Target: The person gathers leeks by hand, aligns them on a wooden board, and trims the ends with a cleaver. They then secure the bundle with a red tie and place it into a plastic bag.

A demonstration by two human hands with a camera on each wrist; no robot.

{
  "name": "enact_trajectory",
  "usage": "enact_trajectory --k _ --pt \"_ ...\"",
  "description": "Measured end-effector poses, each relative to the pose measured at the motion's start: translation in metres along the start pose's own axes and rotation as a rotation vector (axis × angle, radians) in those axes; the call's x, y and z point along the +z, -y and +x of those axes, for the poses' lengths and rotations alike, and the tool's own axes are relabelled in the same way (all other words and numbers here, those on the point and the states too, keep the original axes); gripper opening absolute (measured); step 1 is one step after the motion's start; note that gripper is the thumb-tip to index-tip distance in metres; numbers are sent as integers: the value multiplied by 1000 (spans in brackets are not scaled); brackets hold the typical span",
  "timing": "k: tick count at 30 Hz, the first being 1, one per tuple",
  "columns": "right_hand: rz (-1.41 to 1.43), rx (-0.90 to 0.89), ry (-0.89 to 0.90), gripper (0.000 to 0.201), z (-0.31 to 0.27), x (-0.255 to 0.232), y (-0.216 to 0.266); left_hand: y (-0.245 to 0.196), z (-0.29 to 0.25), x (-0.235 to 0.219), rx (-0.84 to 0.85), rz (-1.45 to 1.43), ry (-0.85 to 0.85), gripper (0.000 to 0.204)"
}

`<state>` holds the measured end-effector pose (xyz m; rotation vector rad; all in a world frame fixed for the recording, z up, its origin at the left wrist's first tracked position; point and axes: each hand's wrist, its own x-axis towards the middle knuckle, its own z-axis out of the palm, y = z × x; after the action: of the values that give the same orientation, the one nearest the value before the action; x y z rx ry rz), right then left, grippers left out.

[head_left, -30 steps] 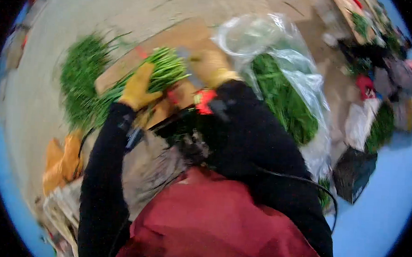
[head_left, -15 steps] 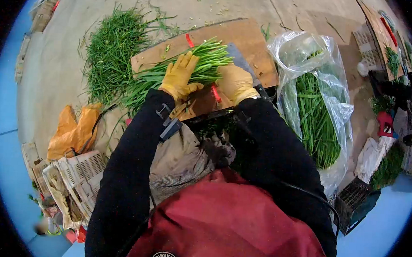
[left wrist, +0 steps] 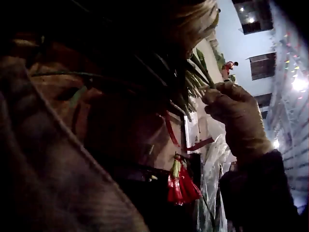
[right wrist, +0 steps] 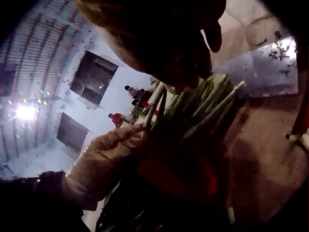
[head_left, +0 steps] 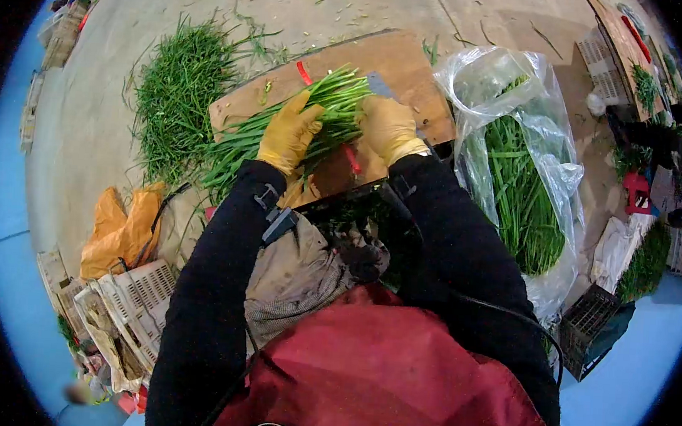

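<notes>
Head view shows 2 yellow-gloved hands on a bundle of green chives [head_left: 284, 129] lying across a wooden board [head_left: 399, 62] on the concrete floor. The left hand [head_left: 287, 133] lies over the middle of the bundle with its fingers curled round the stalks, and the right hand [head_left: 388, 127] grasps the cut ends at 3 o'clock of it, just beside a flat metal blade [head_left: 378, 84] on the board. A red band [head_left: 350, 158] lies on the board under the hands. At 9 o'clock of the board sits a loose heap of chives [head_left: 182, 89]; at 3 o'clock a clear plastic bag [head_left: 529, 153] holds more chives. An orange bag [head_left: 120, 228] and white crates [head_left: 140, 299] lie at 7 o'clock. The person's black sleeves [head_left: 214, 283] and red apron [head_left: 379, 369] hide the board's near edge.
</notes>
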<state>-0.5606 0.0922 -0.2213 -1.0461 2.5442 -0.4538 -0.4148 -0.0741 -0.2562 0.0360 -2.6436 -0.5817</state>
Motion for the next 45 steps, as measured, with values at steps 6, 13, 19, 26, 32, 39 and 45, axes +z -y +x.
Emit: enact_trajectory --k 6,13,19,26,32,39,45 --pt "226 10 -143 25 0 -1 -20 10 -14 28 -769 -1135 -95 29" --pt "324 179 -193 30 -3 -22 -31 5 -15 15 -282 -98 25 27" --pt "65 74 151 35 -12 -16 0 3 -13 21 -314 -70 21 29" --pt "-43 17 145 26 -1 32 -1 -3 -12 22 -369 59 181 51" --pt "-78 -13 168 19 -7 20 4 -26 -1 6 -458 165 376 85" --pt "-46 24 103 20 -10 7 -2 -29 -2 10 -499 204 425 96" --pt "15 114 42 27 -7 -7 -30 -34 2 4 -492 235 441 94"
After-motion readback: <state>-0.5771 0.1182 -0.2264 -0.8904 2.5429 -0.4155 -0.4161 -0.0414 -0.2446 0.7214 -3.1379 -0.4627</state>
